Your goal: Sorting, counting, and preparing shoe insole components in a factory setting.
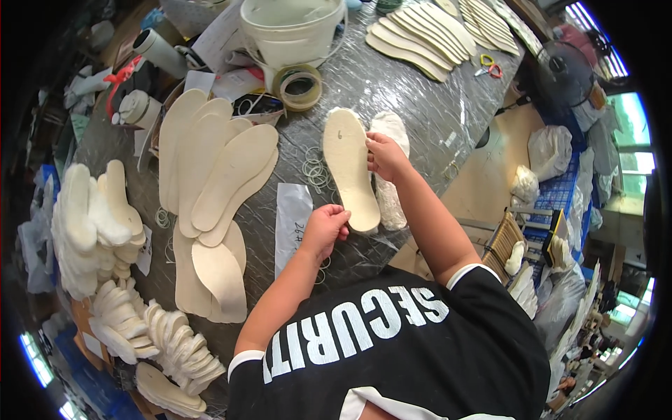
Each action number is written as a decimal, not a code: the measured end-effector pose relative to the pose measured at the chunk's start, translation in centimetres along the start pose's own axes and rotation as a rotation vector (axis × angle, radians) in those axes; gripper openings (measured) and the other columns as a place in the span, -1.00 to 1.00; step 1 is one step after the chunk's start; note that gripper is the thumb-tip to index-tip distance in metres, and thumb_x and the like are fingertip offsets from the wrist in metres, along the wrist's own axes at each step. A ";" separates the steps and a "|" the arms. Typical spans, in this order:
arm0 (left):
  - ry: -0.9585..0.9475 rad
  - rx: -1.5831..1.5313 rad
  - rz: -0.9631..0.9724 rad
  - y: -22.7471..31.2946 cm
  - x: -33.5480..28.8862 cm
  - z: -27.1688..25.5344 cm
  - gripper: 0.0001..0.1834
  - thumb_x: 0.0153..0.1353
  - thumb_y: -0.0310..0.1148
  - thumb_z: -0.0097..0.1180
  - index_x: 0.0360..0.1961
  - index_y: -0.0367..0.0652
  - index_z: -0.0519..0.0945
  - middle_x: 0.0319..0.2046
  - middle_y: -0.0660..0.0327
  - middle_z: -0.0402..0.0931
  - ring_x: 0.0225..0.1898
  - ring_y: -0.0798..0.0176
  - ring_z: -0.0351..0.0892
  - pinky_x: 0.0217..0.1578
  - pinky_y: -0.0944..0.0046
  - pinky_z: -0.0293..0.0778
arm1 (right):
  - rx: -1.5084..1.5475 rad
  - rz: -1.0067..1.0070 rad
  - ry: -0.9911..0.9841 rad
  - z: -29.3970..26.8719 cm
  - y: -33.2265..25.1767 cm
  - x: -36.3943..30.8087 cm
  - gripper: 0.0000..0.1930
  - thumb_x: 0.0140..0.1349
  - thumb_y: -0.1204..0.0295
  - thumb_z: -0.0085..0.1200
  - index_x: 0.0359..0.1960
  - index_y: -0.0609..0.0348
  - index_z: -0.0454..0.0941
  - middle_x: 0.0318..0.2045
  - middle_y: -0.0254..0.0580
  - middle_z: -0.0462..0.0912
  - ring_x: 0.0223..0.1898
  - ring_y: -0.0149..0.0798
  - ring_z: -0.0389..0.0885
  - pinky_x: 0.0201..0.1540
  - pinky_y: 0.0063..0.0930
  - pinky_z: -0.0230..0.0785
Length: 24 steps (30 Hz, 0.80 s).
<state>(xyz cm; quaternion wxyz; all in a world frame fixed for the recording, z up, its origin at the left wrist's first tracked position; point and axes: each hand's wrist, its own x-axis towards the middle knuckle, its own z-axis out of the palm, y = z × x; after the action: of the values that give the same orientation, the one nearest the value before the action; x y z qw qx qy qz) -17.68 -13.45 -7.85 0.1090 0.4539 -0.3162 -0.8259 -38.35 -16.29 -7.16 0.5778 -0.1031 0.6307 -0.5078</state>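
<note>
Matt tan board insole on fluffy white fleece lining; glossy, wrinkled plastic sheeting covers the table; smooth plastic bucket at twelve o'clock.

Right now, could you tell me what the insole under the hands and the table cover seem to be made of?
The insole looks like beige pressed fibreboard or stiff card: matte, flat and smooth-edged. The table cover seems to be clear plastic film over a dark top: it is wrinkled and glints.

Insole on table; insole stack left.
</note>
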 end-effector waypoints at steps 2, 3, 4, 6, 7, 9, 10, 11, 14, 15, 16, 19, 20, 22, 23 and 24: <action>-0.043 -0.061 -0.037 0.3 -0.2 -0.2 -0.89 0.16 -0.41 0.09 -0.33 -0.20 0.47 -0.63 0.37 0.39 -0.67 0.48 0.35 -0.63 0.46 0.30 | -0.026 0.010 0.015 -1.0 -0.3 -0.8 -0.67 0.31 0.46 -0.26 0.08 0.28 0.27 -0.20 -0.07 0.51 -0.25 -0.25 0.56 -0.30 -0.40 0.46; -0.048 -0.047 -0.046 0.5 -0.3 -0.2 -0.89 0.16 -0.41 0.09 -0.33 -0.20 0.47 -0.63 0.37 0.39 -0.67 0.48 0.35 -0.63 0.46 0.30 | -0.066 0.021 0.020 -1.6 -0.4 -1.2 -0.67 0.31 0.46 -0.26 0.08 0.29 0.26 -0.21 -0.03 0.50 -0.25 -0.22 0.56 -0.30 -0.40 0.48; -0.068 -0.120 -0.039 0.8 -0.3 -0.2 -0.89 0.17 -0.41 0.09 -0.33 -0.20 0.46 -0.62 0.37 0.39 -0.66 0.49 0.35 -0.62 0.46 0.31 | -0.019 0.010 0.018 -2.0 -0.4 -1.8 -0.67 0.30 0.45 -0.24 0.07 0.32 0.25 -0.22 0.04 0.49 -0.29 -0.17 0.58 -0.33 -0.37 0.53; -0.095 -0.193 -0.028 1.1 -0.4 0.0 -0.89 0.18 -0.41 0.09 -0.32 -0.19 0.46 -0.61 0.37 0.40 -0.64 0.50 0.36 -0.60 0.46 0.32 | -0.065 0.019 0.038 -3.2 -0.1 -3.2 -0.67 0.29 0.45 -0.23 0.06 0.34 0.25 -0.23 0.05 0.49 -0.32 -0.17 0.59 -0.34 -0.36 0.54; -0.093 -0.179 -0.032 1.1 -0.4 -0.1 -0.89 0.18 -0.41 0.09 -0.32 -0.19 0.46 -0.61 0.37 0.40 -0.64 0.50 0.36 -0.60 0.46 0.32 | -0.127 0.029 0.041 -3.7 0.1 -3.9 -0.67 0.29 0.45 -0.22 0.05 0.35 0.26 -0.23 0.06 0.50 -0.35 -0.16 0.61 -0.36 -0.34 0.56; -0.047 -0.095 -0.008 1.1 -0.3 -0.2 -0.89 0.17 -0.42 0.09 -0.31 -0.20 0.47 -0.60 0.37 0.41 -0.65 0.51 0.35 -0.61 0.48 0.33 | -0.123 0.040 0.038 -4.6 1.2 -5.8 -0.70 0.28 0.44 -0.19 -0.03 0.40 0.32 -0.32 0.05 0.53 -0.43 -0.17 0.63 -0.43 -0.36 0.56; -0.052 -0.080 -0.013 1.0 -0.2 -0.1 -0.89 0.17 -0.42 0.09 -0.31 -0.20 0.47 -0.60 0.37 0.41 -0.65 0.51 0.35 -0.61 0.48 0.33 | -0.192 0.077 0.006 -5.3 1.9 -7.0 -0.72 0.27 0.44 -0.18 -0.08 0.42 0.35 -0.37 0.04 0.54 -0.46 -0.17 0.63 -0.45 -0.37 0.56; -0.003 0.009 0.013 0.9 0.0 -0.1 -0.88 0.16 -0.42 0.10 -0.32 -0.22 0.48 -0.60 0.36 0.42 -0.65 0.52 0.35 -0.62 0.48 0.32 | -0.265 0.113 -0.035 -5.5 2.5 -7.8 -0.73 0.27 0.44 -0.16 -0.12 0.44 0.39 -0.42 0.02 0.55 -0.49 -0.18 0.63 -0.47 -0.38 0.55; 0.069 0.153 0.042 0.4 0.4 -0.2 -0.85 0.14 -0.41 0.13 -0.31 -0.25 0.49 -0.59 0.34 0.45 -0.65 0.52 0.37 -0.64 0.50 0.31 | -0.276 0.166 -0.071 -5.6 5.1 -9.8 -0.73 0.25 0.46 -0.14 -0.12 0.43 0.40 -0.43 -0.01 0.55 -0.50 -0.18 0.64 -0.48 -0.40 0.55; 0.093 0.196 0.044 0.3 0.5 -0.2 -0.83 0.13 -0.40 0.14 -0.30 -0.26 0.50 -0.57 0.33 0.47 -0.65 0.52 0.38 -0.65 0.50 0.32 | -0.249 0.167 -0.086 -5.5 6.0 -10.1 -0.72 0.24 0.47 -0.15 -0.09 0.44 0.39 -0.41 -0.01 0.55 -0.49 -0.18 0.64 -0.48 -0.41 0.55; 0.087 0.207 0.044 0.2 0.6 0.1 -0.83 0.13 -0.40 0.14 -0.30 -0.26 0.50 -0.57 0.33 0.47 -0.65 0.52 0.38 -0.65 0.50 0.32 | -0.229 0.159 -0.094 -5.3 6.4 -10.4 -0.71 0.24 0.48 -0.15 -0.08 0.44 0.39 -0.40 -0.02 0.55 -0.49 -0.18 0.64 -0.47 -0.41 0.55; 0.154 0.332 0.060 0.0 0.8 0.6 -0.89 0.15 -0.40 0.12 -0.36 -0.20 0.51 -0.59 0.38 0.44 -0.64 0.55 0.37 -0.63 0.51 0.32 | -0.182 0.139 -0.090 -4.8 7.3 -10.7 -0.71 0.23 0.49 -0.16 -0.08 0.44 0.39 -0.40 -0.03 0.54 -0.48 -0.19 0.64 -0.47 -0.42 0.55; 0.167 0.365 0.059 -0.1 0.9 0.7 -0.89 0.14 -0.39 0.12 -0.37 -0.19 0.51 -0.59 0.37 0.45 -0.64 0.54 0.37 -0.63 0.51 0.32 | -0.166 0.132 -0.081 -4.6 7.6 -10.6 -0.71 0.22 0.49 -0.16 -0.07 0.44 0.39 -0.41 -0.05 0.54 -0.48 -0.20 0.65 -0.47 -0.42 0.55; 0.176 0.410 0.064 -0.2 1.0 0.8 -0.89 0.14 -0.39 0.13 -0.37 -0.18 0.51 -0.58 0.36 0.46 -0.64 0.54 0.38 -0.64 0.51 0.32 | -0.171 0.106 -0.119 -4.5 7.7 -10.3 -0.71 0.22 0.50 -0.15 -0.07 0.44 0.39 -0.41 -0.06 0.54 -0.47 -0.21 0.65 -0.46 -0.43 0.54; 0.190 0.427 0.066 -0.3 1.0 0.7 -0.89 0.13 -0.38 0.13 -0.36 -0.18 0.51 -0.57 0.36 0.47 -0.63 0.53 0.39 -0.63 0.50 0.32 | -0.186 0.088 -0.161 -4.4 7.9 -10.1 -0.71 0.21 0.50 -0.15 -0.07 0.43 0.39 -0.42 -0.08 0.54 -0.47 -0.23 0.65 -0.46 -0.44 0.54; 0.205 0.444 0.068 -0.4 1.1 0.7 -0.89 0.13 -0.38 0.13 -0.36 -0.17 0.51 -0.55 0.35 0.47 -0.61 0.51 0.40 -0.62 0.49 0.32 | -0.153 0.084 -0.166 -4.3 8.3 -10.0 -0.70 0.20 0.50 -0.15 -0.06 0.42 0.39 -0.43 -0.10 0.55 -0.47 -0.25 0.64 -0.46 -0.47 0.53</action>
<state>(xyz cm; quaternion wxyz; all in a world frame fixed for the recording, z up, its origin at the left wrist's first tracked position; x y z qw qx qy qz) -18.82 -13.36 -8.56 0.0659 0.5372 -0.4926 -0.6815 -35.03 -3.05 -8.06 0.6392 -0.1623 0.6213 -0.4232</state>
